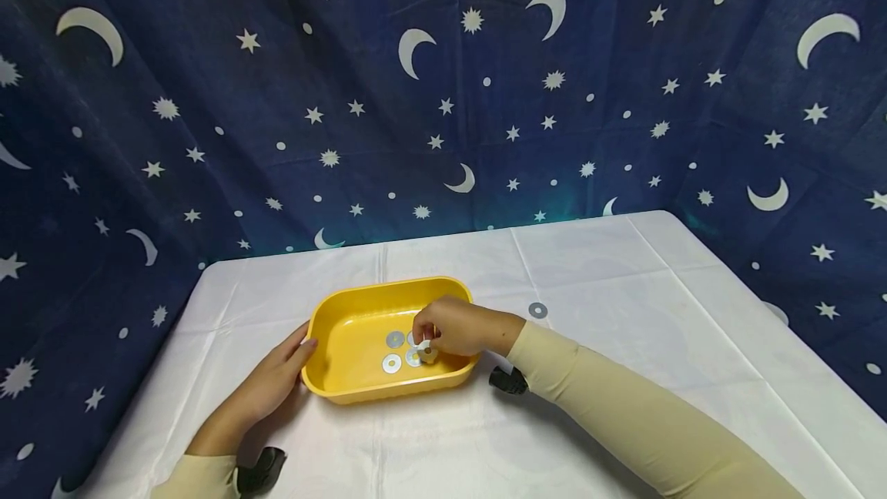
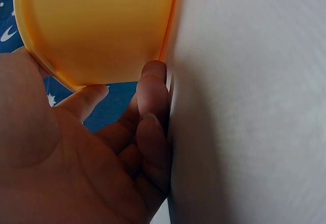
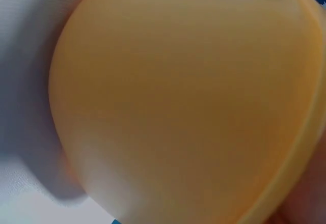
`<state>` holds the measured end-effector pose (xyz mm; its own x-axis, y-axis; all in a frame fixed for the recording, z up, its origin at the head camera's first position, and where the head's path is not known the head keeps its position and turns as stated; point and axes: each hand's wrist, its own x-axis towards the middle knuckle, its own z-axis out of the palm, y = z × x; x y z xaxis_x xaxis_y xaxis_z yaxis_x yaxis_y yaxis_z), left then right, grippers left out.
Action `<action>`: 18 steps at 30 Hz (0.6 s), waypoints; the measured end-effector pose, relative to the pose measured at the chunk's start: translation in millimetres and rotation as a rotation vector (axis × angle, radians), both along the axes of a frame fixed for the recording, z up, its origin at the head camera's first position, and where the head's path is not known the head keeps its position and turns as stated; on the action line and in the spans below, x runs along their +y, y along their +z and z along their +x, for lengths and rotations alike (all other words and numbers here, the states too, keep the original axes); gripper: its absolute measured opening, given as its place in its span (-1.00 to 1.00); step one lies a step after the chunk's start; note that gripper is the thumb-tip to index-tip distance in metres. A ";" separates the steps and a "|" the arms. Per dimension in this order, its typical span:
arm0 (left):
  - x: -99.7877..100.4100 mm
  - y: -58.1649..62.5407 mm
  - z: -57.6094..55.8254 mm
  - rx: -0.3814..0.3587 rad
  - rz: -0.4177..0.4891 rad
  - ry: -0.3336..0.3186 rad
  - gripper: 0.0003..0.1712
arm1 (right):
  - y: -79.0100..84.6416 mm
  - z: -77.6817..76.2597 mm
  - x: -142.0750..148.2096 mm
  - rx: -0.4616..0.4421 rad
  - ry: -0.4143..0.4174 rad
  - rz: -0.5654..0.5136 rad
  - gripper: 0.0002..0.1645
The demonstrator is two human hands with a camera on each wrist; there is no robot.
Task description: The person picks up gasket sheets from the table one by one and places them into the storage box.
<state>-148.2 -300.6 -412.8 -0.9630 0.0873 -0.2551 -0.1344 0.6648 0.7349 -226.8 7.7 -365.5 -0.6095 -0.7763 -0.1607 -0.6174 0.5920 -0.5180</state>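
A yellow plastic tub (image 1: 346, 385) stands on the table, with several flat metal washers (image 1: 391, 363) lying on its floor. My left hand (image 1: 273, 376) grips the tub's left end, thumb over the rim and fingers against the outside wall, as the left wrist view also shows. Over the right end of the tub reaches my right hand (image 1: 453, 326), its fingers pointing down inside. Thumb and fingers pinch a washer (image 1: 427, 351), which is tilted and overlaps the others in the head view. From the right wrist, the tub's outer wall (image 3: 183, 91) fills most of the view and hides the fingertips.
A grey washer (image 1: 537, 310) lies on the white tablecloth (image 1: 610, 291) to the right of the tub, just beyond the right forearm. Dark blue cloth (image 1: 388, 122) with moons and stars hangs behind the table and along both sides.
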 end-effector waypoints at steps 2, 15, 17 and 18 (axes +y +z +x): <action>-0.2 0.1 0.4 0.004 0.005 0.000 -0.21 | -1.1 0.5 -1.1 0.006 -0.001 0.026 -0.80; 0.2 0.8 0.6 0.012 -0.001 0.006 -0.22 | -4.1 3.0 -3.4 -0.033 -0.043 0.113 -0.74; 0.1 0.7 0.4 0.011 0.000 0.006 -0.22 | -5.1 2.8 -3.7 -0.021 -0.040 0.125 -0.75; 0.1 0.8 0.3 0.014 -0.001 0.005 -0.22 | -5.3 3.0 -3.7 -0.011 -0.037 0.130 -0.75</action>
<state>-147.9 -300.5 -412.1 -0.9668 0.0825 -0.2419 -0.1275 0.6647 0.7362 -223.7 4.0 -370.7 -0.6352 -0.7254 -0.2652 -0.5884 0.6769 -0.4423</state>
